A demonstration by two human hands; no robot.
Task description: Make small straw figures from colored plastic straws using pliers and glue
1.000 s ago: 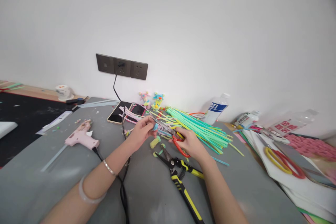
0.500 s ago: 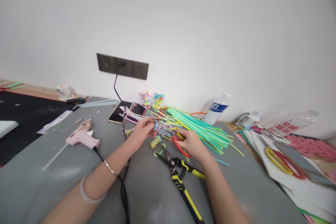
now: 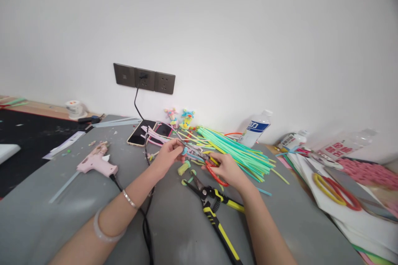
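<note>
My left hand (image 3: pixel 168 154) pinches a small blue and pink rolled craft piece (image 3: pixel 184 150) just above the grey table (image 3: pixel 68 211). My right hand (image 3: pixel 226 168) grips red-handled scissors (image 3: pixel 213 172), and their blades point left to the piece at my left fingertips. A small green roll (image 3: pixel 183 167) lies on the table right below both hands. Yellow and black pliers (image 3: pixel 214 211) lie in front of my right wrist.
A heap of green and yellow sticks (image 3: pixel 239 153) spreads behind my right hand. A pink glue gun (image 3: pixel 96 163) lies at left, its black cord passing under my left forearm. Two phones (image 3: pixel 141 131), small figures (image 3: pixel 180 117), a water bottle (image 3: pixel 256 128), and large yellow-red scissors (image 3: pixel 332 188) on paper also sit here.
Almost nothing has moved. My hands stay together over the same spot, with the scissors shifting only slightly at the small piece.
</note>
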